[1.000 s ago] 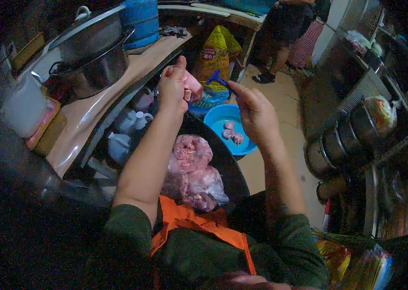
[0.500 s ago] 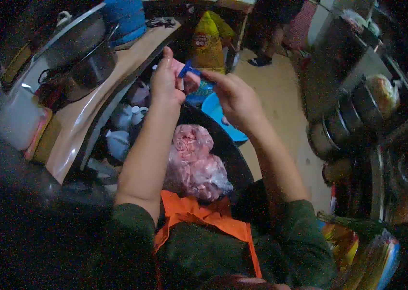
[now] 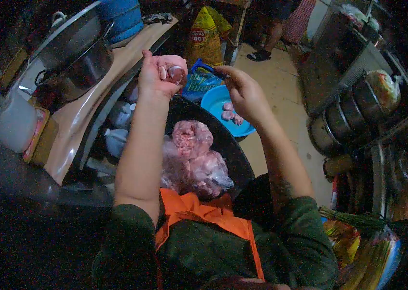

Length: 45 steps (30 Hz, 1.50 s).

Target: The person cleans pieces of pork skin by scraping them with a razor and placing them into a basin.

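A pink piece of meat point(image 3: 176, 65) rests in my left hand point(image 3: 156, 79), whose fingers are partly hidden behind it. To its right, my right hand point(image 3: 243, 92) grips a blue razor point(image 3: 205, 66) by the handle, its head a short way from the meat. Below my hands, bagged pink meat point(image 3: 196, 157) lies in a large black container point(image 3: 238, 162). Several small pieces of meat point(image 3: 228, 115) sit in a light blue basin point(image 3: 210, 101) on the floor.
Steel pots point(image 3: 81, 67) and a blue container point(image 3: 119, 21) stand on the counter point(image 3: 81, 113) at left. Behind the basin is a yellow sack point(image 3: 204, 41). A person's leg point(image 3: 272, 37) shows at the back. More pots point(image 3: 344, 118) hang or stand at right.
The razor has come away from the meat, back to the right. My left hand has shifted left and turned, so more of the meat's cut end shows. The small pieces in the basin are visible again.
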### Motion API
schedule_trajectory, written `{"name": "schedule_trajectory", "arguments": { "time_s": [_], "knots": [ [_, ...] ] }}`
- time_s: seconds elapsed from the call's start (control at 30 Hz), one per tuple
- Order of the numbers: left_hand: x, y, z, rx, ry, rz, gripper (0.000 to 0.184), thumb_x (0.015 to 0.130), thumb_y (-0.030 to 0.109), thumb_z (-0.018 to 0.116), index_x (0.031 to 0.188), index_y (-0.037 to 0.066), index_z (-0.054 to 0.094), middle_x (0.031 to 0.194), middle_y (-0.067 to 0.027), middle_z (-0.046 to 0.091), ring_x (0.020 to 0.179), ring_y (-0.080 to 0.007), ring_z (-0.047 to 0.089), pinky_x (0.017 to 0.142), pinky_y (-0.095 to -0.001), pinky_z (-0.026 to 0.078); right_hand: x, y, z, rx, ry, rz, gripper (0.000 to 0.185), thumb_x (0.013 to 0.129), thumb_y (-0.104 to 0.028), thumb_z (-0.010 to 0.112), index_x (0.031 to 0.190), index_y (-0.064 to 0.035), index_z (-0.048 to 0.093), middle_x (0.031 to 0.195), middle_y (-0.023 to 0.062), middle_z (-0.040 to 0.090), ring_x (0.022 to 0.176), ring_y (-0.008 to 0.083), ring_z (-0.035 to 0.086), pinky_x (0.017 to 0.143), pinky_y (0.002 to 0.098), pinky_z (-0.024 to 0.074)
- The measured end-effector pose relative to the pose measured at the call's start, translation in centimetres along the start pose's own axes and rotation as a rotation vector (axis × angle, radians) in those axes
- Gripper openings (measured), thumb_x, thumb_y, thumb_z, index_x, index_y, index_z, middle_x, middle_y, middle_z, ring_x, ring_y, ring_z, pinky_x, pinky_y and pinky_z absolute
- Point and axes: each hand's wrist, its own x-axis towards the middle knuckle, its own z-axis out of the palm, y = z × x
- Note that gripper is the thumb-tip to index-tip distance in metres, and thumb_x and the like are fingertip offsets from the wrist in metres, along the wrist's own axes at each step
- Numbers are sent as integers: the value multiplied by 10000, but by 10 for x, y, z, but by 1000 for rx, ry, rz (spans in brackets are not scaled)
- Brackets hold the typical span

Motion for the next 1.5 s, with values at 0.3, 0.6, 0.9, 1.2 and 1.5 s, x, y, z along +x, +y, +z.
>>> {"name": "schedule_trajectory", "arguments": {
  "time_s": [0.3, 0.6, 0.9, 1.2, 1.5],
  "knots": [
    [14, -13, -25, 173, -238, 10, 463, 833, 526, 385, 727, 87, 485, 598, -82, 540, 458, -196, 510, 447, -305, 453, -5, -11, -1, 220, 38, 129, 285, 814, -18, 435, 1082, -49, 526, 950, 109, 580, 881, 158, 538, 787, 260, 406],
    [-9, 11, 11, -37, 50, 149, 433, 816, 543, 411, 663, 138, 419, 535, -39, 473, 430, -163, 489, 408, -287, 439, -2, 3, -4, 65, -129, 69, 279, 819, -26, 445, 1080, -60, 539, 986, 101, 579, 893, 152, 530, 788, 265, 408],
    [-19, 29, 14, -30, 61, 8, 438, 759, 626, 418, 664, 198, 427, 612, 14, 443, 630, -217, 491, 565, -424, 431, -8, 32, 12, 9, -224, 95, 374, 762, 17, 449, 1117, -85, 506, 947, 149, 582, 885, 240, 559, 756, 331, 429],
    [3, 60, -32, -370, 174, 90, 396, 841, 387, 281, 518, 159, 288, 464, 28, 274, 602, -187, 356, 607, -425, 370, -113, 185, 49, -325, -1442, 602, 264, 710, -136, 576, 973, -145, 592, 713, 73, 612, 592, 210, 564, 539, 336, 450],
    [0, 41, -16, -431, 96, 12, 397, 829, 352, 243, 496, 136, 256, 443, 0, 257, 479, -180, 317, 572, -397, 374, -156, 194, 14, 353, -1169, 1143, 223, 698, -72, 571, 920, -59, 547, 692, 60, 589, 580, 158, 550, 463, 269, 398]
  ]
}}
